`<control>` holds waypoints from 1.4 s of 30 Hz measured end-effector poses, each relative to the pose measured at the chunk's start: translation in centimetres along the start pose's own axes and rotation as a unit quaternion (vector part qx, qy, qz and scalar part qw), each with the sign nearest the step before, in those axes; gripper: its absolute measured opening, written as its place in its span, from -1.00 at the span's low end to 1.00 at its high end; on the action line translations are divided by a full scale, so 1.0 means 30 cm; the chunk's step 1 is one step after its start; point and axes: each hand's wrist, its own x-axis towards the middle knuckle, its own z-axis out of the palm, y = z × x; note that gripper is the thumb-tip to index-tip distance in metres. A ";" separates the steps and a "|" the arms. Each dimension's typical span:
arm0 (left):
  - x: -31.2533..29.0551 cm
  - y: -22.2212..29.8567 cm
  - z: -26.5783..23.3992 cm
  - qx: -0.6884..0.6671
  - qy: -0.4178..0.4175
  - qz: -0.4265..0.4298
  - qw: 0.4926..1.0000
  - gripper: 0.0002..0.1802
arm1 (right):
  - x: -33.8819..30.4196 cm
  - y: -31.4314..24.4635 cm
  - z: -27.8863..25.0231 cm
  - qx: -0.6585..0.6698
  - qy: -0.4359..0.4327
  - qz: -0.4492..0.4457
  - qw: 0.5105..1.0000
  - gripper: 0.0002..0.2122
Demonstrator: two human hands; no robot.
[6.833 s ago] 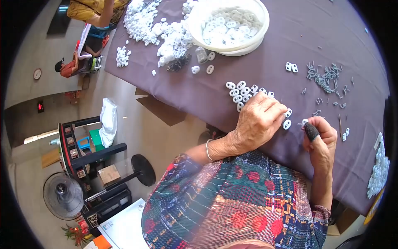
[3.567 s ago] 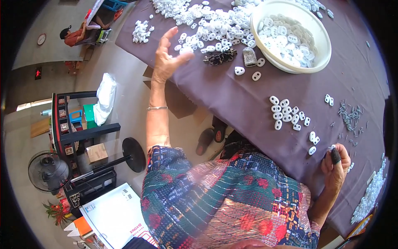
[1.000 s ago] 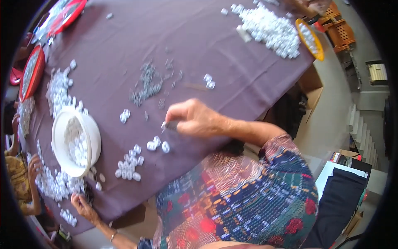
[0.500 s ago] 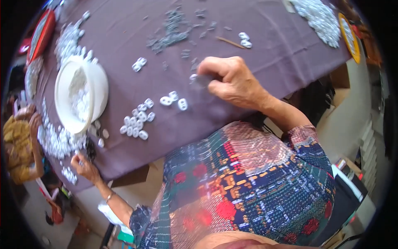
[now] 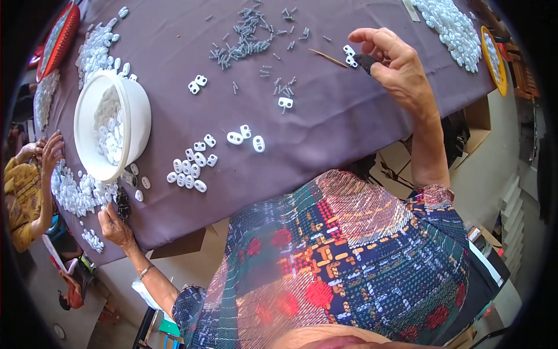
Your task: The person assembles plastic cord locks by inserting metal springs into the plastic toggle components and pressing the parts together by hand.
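Note:
My right hand (image 5: 398,70) is over the right part of the table, its index finger stretched out apart from the thumb. A dark piece (image 5: 365,63) is at the thumb tip; I cannot tell whether it is a cover or held. Right beside it lie white two-hole plastic pieces (image 5: 350,56) and a thin brown stick (image 5: 329,57). My left hand (image 5: 118,228) is at the near left edge with fingers drawn together, by a pile of white pieces (image 5: 72,189); what they pinch is hidden. A single white piece (image 5: 285,102) lies mid-table beside small metal springs (image 5: 283,88).
A white tub (image 5: 142,125) of white pieces stands at left. More springs (image 5: 250,38) are heaped at the far middle, and a cluster of white pieces (image 5: 187,168) lies nearer me. An orange-yellow tray (image 5: 500,72) stands at the right edge. Another person's hands (image 5: 51,148) are at far left.
My right hand has moved right and away from me, from mid-table to beside the stick. The white piece formerly under it lies uncovered. My left hand has shifted slightly toward the pile.

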 end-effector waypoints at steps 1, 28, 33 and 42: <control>0.003 -0.002 0.012 0.002 -0.003 -0.002 1.000 -0.75 | 0.016 0.007 -0.012 -0.037 -0.027 -0.013 0.999 -0.57; -0.035 -0.031 0.024 0.102 0.039 0.052 0.993 -0.82 | 0.032 0.042 0.025 -0.108 -0.001 -0.082 0.991 -0.79; -0.024 -0.010 0.027 0.023 0.051 -0.016 0.998 -0.70 | 0.014 0.039 0.017 -0.051 0.027 -0.079 0.995 -0.78; -0.027 -0.018 0.025 0.020 0.051 0.001 0.999 -0.65 | 0.014 0.007 0.014 -0.055 0.001 -0.070 0.996 -0.78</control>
